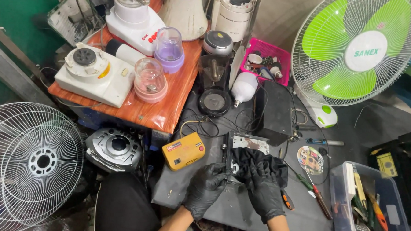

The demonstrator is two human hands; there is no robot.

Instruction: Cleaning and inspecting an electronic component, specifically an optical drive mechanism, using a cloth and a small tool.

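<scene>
**Inspection note: metal chassis and black cloth held at the bench front**

A flat metal chassis (248,143), apparently a disc-player mechanism, is found lying on the dark workbench (238,211), near the front edge, between a yellow box-shaped meter (183,150) on the left and a loose disc (310,160) on the right. Its near half is covered by a bunched black cloth (259,163).

The left hand (206,188), in a black glove, is closed around the chassis's near-left corner, fingers curled over the edge. The right hand (264,193), likewise gloved, is pressed down on the cloth with fingers together; whether cloth alone or the chassis beneath is gripped cannot be told.

Handling is judged as follows. The chassis appears stiff and fairly light, with thin sheet edges that may be sharp and an exposed board that would be fragile; hold is best taken on the outer side rails, not on the open top. The cloth is soft and limp and will give no support. Thin black cables (205,125) run from behind the chassis and could snag if it is lifted.

Noted nearby: an orange-handled screwdriver (286,199) just beside the right hand, a clear plastic tool tub (369,208) at far right, a black box (276,112) behind, blender bases and jars on an orange shelf (168,113), a green-bladed fan (356,48), and a bare white fan guard (27,160).
</scene>
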